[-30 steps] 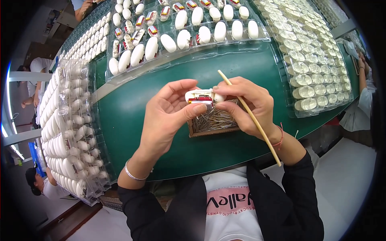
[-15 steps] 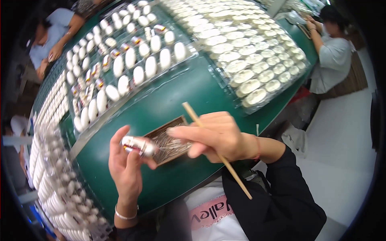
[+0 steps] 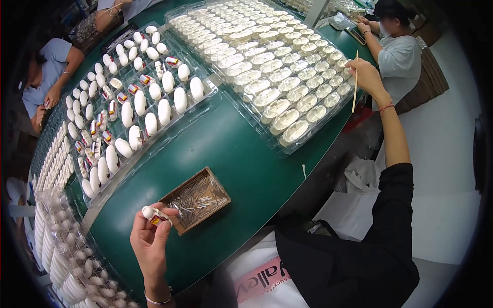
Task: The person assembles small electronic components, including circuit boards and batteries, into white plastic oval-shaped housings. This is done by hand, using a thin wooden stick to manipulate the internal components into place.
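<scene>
My left hand (image 3: pixel 149 246) holds a small rounded white casing (image 3: pixel 149 212) between thumb and fingers, with a red and yellow cylinder showing in its open side. Beside those fingers lies a shallow brown box (image 3: pixel 226 200) of thin metal pins (image 3: pixel 192 204). Far to the right, my right hand (image 3: pixel 367 77) is stretched out to the edge of a clear tray (image 3: pixel 287 150) filled with cream oval shells (image 3: pixel 296 131). A thin wooden stick (image 3: pixel 355 90) hangs from its closed fingers. Whether the fingertips touch a shell, I cannot tell.
Another clear tray (image 3: pixel 208 95) at the left back carries white egg-shaped pieces (image 3: pixel 164 111) and half-open ones. Stacked trays of white pieces (image 3: pixel 51 231) line the left side of the green table (image 3: pixel 246 169). People sit at the far left and at the right (image 3: pixel 400 61).
My right hand has moved from beside the casing over the pin box out to the shell tray, keeping the stick. My left hand has dropped slightly, still holding the casing. The view has shifted.
</scene>
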A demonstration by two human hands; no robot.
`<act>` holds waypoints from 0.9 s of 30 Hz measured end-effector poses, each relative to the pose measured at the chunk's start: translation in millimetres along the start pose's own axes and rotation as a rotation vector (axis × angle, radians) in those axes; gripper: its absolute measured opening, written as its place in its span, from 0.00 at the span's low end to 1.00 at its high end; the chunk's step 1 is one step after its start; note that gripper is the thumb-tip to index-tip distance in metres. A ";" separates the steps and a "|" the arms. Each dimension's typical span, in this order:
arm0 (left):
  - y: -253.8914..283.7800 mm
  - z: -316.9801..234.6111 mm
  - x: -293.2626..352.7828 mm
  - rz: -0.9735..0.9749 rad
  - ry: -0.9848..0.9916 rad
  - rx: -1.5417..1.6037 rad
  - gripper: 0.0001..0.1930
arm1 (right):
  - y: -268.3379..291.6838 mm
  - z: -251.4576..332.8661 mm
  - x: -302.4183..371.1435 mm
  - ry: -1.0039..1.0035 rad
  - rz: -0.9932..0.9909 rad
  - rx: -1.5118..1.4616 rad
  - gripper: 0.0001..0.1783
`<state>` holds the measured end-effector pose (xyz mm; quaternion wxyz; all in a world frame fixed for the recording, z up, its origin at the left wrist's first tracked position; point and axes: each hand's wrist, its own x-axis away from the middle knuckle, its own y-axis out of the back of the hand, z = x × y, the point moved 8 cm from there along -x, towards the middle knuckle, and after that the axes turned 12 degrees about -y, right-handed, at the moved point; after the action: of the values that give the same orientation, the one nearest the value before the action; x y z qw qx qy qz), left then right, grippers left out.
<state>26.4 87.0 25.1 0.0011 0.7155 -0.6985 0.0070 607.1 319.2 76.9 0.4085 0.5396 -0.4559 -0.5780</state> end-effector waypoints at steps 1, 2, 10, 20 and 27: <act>0.9 0.1 -0.7 0.009 -0.003 -0.027 0.23 | -3.7 -0.2 -1.4 0.006 0.004 0.001 0.08; 0.4 0.5 -1.2 0.019 -0.006 -0.053 0.21 | -3.1 -3.9 -1.3 0.003 0.004 0.003 0.08; 0.6 5.7 3.7 -0.011 -0.037 -0.035 0.19 | -14.3 -12.6 2.5 0.234 0.023 0.105 0.12; 12.3 7.0 10.9 -0.064 0.004 0.147 0.22 | 33.9 11.0 5.9 0.079 -0.081 -0.525 0.09; -12.6 -10.1 -0.3 0.177 -0.117 0.391 0.20 | 35.4 342.4 142.6 0.695 0.917 -1.697 0.11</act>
<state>38.9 87.7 35.3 -0.1789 0.6373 -0.7427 0.1006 253.3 202.4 76.0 0.9468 -0.0156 0.0843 -0.3102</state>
